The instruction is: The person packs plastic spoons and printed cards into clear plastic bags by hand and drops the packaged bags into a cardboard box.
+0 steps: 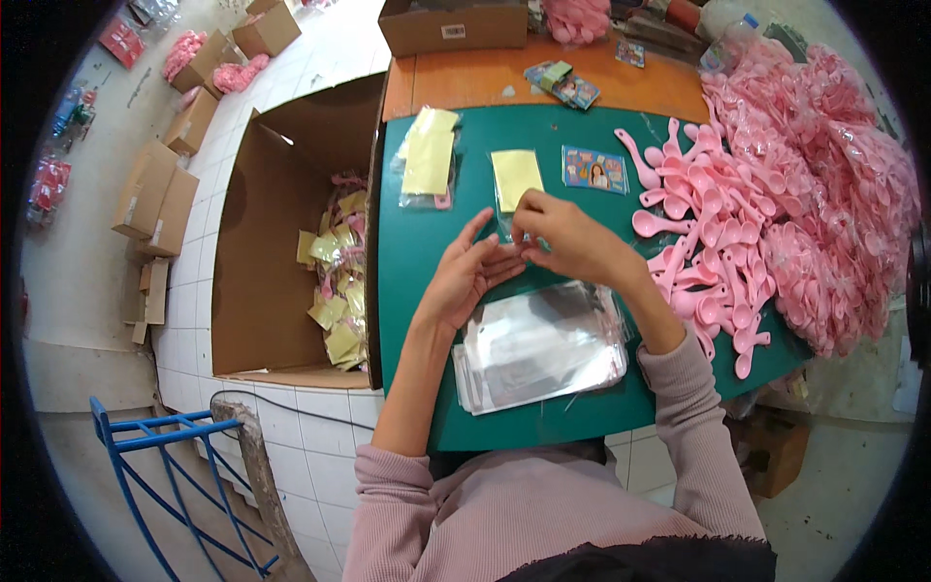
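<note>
In front of me a clear plastic bag with a yellow card (517,177) lies on the green tabletop, its lower end between my hands. My right hand (572,233) bends over that end, fingertips pinched on the plastic. My left hand (465,276) is palm up beside it, fingers stretched out close to the right fingertips; whether it touches the bag is hard to see. Below my hands lies a stack of clear plastic bags (543,344). A printed picture card stack (594,170) sits beyond my right hand. Pink plastic spoons (713,233) are heaped to the right.
Filled bags with yellow cards (429,155) lie at the table's left. Beside the table stands a large cardboard box (257,262) holding many similar packets. Bulky bags of pink spoons (834,194) crowd the right edge. A blue metal frame (165,441) stands lower left.
</note>
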The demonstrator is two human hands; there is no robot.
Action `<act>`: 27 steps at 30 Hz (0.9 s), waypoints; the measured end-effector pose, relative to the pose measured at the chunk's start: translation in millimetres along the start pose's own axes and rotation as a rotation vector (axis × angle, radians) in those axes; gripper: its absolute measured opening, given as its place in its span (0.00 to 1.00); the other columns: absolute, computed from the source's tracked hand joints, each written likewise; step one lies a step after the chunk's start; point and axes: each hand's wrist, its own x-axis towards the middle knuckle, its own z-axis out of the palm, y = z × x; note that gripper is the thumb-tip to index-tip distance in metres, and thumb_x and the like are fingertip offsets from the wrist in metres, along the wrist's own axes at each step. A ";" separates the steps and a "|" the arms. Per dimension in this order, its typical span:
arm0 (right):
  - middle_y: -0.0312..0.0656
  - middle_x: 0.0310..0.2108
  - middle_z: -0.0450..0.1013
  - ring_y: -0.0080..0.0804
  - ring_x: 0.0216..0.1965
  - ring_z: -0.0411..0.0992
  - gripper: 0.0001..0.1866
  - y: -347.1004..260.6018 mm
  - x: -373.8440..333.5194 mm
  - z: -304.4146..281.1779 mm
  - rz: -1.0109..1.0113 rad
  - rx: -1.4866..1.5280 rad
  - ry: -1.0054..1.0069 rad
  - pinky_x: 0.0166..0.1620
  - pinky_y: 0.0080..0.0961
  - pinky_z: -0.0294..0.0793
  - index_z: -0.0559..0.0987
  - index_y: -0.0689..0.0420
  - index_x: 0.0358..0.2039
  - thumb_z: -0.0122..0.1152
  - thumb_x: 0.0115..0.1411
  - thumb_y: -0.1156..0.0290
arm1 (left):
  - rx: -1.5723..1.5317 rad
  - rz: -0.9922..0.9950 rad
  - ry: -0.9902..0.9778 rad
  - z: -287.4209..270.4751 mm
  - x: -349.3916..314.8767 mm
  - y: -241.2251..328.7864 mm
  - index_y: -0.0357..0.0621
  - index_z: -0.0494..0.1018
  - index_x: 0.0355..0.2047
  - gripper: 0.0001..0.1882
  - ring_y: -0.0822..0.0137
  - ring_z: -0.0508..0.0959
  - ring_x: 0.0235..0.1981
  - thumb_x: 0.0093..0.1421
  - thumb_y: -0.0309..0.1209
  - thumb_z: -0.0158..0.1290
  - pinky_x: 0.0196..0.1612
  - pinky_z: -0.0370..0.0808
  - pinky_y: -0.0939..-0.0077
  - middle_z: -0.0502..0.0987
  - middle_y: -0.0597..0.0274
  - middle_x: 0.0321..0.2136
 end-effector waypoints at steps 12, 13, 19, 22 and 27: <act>0.39 0.28 0.64 0.33 0.31 0.65 0.07 -0.4 -0.8 8.9 -0.148 -0.242 -0.072 0.36 0.26 0.63 0.70 0.58 0.24 0.58 0.44 0.75 | 0.109 0.089 0.150 6.5 4.7 -8.7 0.40 0.49 0.55 0.27 0.70 0.75 0.33 0.57 0.22 0.45 0.39 0.73 0.77 0.74 0.58 0.32; 0.39 0.28 0.64 0.33 0.31 0.65 0.07 -1.5 -0.9 -0.8 -0.153 -0.252 -0.067 0.36 0.26 0.63 0.70 0.58 0.24 0.58 0.44 0.75 | 0.110 0.093 0.174 8.8 3.2 -9.4 0.40 0.51 0.53 0.25 0.70 0.75 0.33 0.56 0.21 0.45 0.39 0.73 0.78 0.74 0.57 0.32; 0.35 0.28 0.64 0.24 0.33 0.63 0.07 50.7 -44.0 -98.4 0.252 0.399 -0.059 0.37 0.20 0.63 0.69 0.59 0.23 0.57 0.51 0.72 | 0.112 0.111 0.218 9.5 2.6 -0.7 0.42 0.55 0.49 0.20 0.70 0.75 0.36 0.56 0.22 0.46 0.40 0.73 0.80 0.74 0.55 0.33; 0.39 0.24 0.67 0.33 0.29 0.68 0.07 98.5 -87.0 -114.2 0.407 -0.698 0.454 0.34 0.26 0.67 0.68 0.63 0.30 0.53 0.52 0.74 | 0.087 0.099 0.201 18.4 3.7 0.6 0.41 0.59 0.46 0.18 0.73 0.74 0.34 0.55 0.23 0.47 0.41 0.72 0.83 0.75 0.57 0.33; 0.46 0.45 0.54 0.41 0.46 0.61 0.38 37.8 -35.3 -21.1 0.089 -0.273 0.083 0.42 0.31 0.68 0.60 0.57 0.49 0.68 0.37 0.72 | 0.121 0.110 0.137 -1.7 3.5 -4.4 0.42 0.66 0.37 0.06 0.69 0.74 0.41 0.59 0.24 0.44 0.43 0.72 0.79 0.73 0.61 0.35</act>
